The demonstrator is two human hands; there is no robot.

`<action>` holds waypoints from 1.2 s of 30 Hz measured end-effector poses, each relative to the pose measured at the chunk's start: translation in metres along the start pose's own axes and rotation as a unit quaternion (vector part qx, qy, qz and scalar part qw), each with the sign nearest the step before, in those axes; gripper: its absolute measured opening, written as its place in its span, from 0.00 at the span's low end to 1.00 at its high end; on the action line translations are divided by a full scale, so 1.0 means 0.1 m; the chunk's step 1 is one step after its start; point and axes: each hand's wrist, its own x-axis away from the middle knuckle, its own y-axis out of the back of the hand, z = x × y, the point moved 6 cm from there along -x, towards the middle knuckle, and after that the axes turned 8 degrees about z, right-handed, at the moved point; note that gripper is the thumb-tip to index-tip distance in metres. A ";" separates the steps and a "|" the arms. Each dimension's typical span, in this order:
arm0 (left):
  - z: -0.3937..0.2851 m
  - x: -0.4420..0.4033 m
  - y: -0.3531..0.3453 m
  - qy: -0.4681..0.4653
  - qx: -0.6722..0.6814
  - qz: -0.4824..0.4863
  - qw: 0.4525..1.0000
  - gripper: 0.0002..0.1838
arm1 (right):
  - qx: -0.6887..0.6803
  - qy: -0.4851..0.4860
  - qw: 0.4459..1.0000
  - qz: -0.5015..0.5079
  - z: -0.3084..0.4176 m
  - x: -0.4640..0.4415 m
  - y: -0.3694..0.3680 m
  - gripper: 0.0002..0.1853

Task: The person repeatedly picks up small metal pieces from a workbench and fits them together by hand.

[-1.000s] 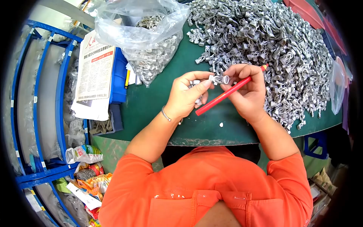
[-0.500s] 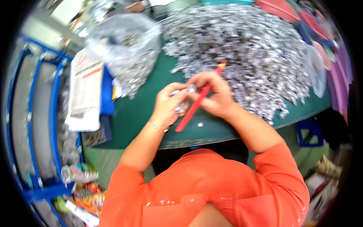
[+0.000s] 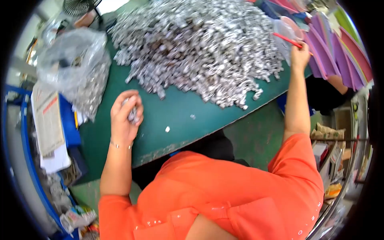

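Observation:
My left hand [image 3: 127,113] is closed around a few small silvery metal pieces [image 3: 132,114], over the left part of the green table. Out at the far right, my right hand [image 3: 301,57] grips a long, thin red stick-like tool [image 3: 287,40], beside the purple bins [image 3: 320,54]. Whether that hand also has a small piece in it is hidden. A large heap of small silvery metal pieces [image 3: 200,52] spreads between my hands. On the green table [image 3: 180,114] near me lies a small white piece [image 3: 167,129].
A clear plastic bag of metal pieces [image 3: 90,86] stands at the left, behind papers [image 3: 48,116] and a blue box [image 3: 69,120]. A fan [image 3: 78,6] is at the back left. Another person's arm [image 3: 337,84] shows beside the bins. Blue shelving [image 3: 30,160] stands far left.
My hands have parted: the right one has swung far right to the bins with the red tool, while the left keeps its metal pieces. My view has turned right.

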 end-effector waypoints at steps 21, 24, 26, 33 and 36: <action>1.76 1.11 0.87 0.159 0.447 -0.222 0.852 0.15 | 0.013 0.353 0.847 0.397 2.77 2.43 -0.51 0.15; 1.75 0.84 0.88 0.107 0.353 -0.230 0.901 0.15 | 0.032 0.369 0.841 0.396 2.82 2.43 -0.51 0.13; 1.67 0.82 0.89 0.112 0.116 -0.198 0.967 0.15 | 0.070 0.393 0.833 0.384 2.84 2.44 -0.53 0.10; 1.10 1.26 0.46 0.232 -0.459 0.063 0.855 0.15 | -0.294 0.050 0.830 0.471 2.72 2.22 -0.49 0.10; 0.63 1.43 0.15 0.160 -0.553 0.196 0.794 0.14 | -0.454 -0.162 0.716 0.505 2.73 2.33 -0.57 0.10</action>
